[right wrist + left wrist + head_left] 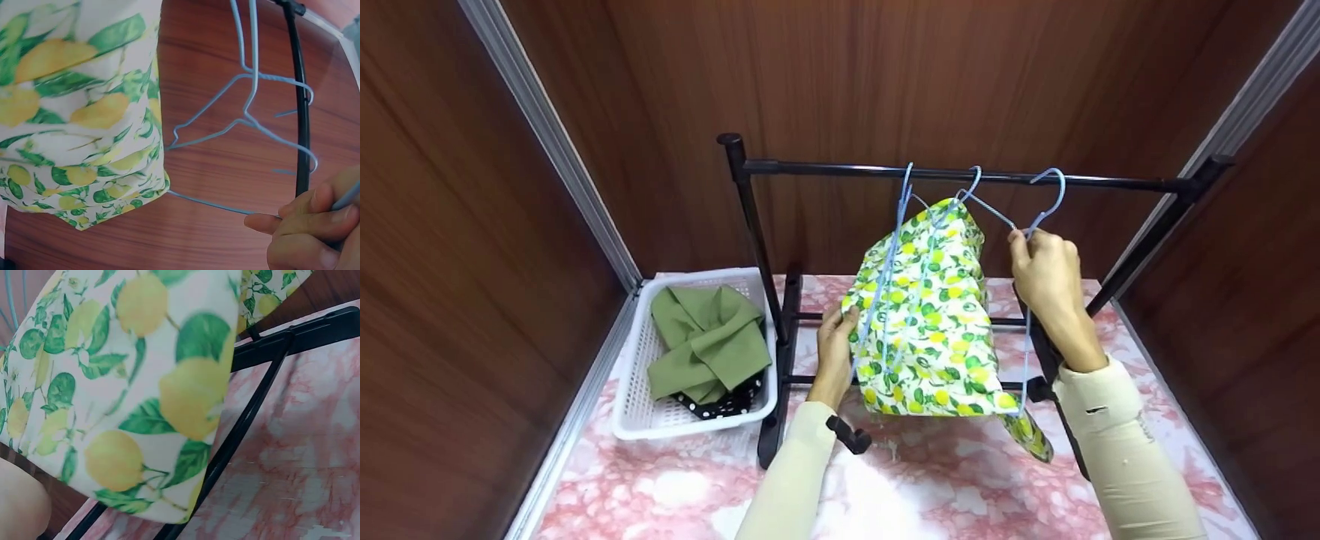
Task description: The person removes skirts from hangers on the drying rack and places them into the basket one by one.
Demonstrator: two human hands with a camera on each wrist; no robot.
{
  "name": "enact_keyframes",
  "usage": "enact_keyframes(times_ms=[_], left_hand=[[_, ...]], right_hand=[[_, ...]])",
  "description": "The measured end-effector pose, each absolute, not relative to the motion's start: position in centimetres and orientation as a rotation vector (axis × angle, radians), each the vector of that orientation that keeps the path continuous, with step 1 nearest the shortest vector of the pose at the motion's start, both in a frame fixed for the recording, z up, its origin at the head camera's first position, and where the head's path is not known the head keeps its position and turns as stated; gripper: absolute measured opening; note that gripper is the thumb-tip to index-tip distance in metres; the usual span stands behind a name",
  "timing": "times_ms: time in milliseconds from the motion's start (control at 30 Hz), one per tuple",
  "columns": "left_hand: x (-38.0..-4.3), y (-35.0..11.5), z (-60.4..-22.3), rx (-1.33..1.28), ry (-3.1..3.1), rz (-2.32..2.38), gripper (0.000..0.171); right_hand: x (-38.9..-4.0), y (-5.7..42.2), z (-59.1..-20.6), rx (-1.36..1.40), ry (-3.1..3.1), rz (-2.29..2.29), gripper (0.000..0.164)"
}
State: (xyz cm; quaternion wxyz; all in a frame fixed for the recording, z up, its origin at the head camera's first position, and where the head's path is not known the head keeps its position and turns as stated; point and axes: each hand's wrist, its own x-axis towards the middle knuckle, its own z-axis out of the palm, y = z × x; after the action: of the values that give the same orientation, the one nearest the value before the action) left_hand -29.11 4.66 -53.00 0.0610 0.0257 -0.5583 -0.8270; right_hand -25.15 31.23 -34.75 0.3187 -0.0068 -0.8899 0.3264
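Note:
A white cloth with a yellow-lemon and green-leaf print hangs in the middle of the head view, folded over on a light blue wire hanger. My right hand grips this hanger just below its hook, which is level with the rail. Whether the hook sits over the rail cannot be told. My left hand holds the cloth's left edge, thumb side toward me. Two more blue wire hangers hang from the rail beside the cloth. The right wrist view also shows the right fingers around blue wire.
A black clothes rack stands on a pink marbled surface. To its left, a white plastic basket contains a green cloth and a black cloth with white dots. Brown wood-look panels enclose the back and sides.

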Motion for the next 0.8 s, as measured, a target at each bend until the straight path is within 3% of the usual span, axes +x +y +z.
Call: enact_keyframes(times_ms=[167,500,800], left_hand=[[-28.9,3.6,-52.6,0.009,-1.670,-2.510,0.045],[-28.8,2.3,-51.8,-0.044,-1.501,-2.516,0.023],[-29.5,1.4,-52.1,0.019,-1.497,-2.447,0.033]], right_hand=[[-25.3,31.2,-35.1,-0.034,-2.348,0.856,0.041],[-25.4,31.5,-35.4,-0.042,-2.357,0.861,0.045],[-25.5,32.0,-35.4,-0.039,-2.363,0.874,0.046]])
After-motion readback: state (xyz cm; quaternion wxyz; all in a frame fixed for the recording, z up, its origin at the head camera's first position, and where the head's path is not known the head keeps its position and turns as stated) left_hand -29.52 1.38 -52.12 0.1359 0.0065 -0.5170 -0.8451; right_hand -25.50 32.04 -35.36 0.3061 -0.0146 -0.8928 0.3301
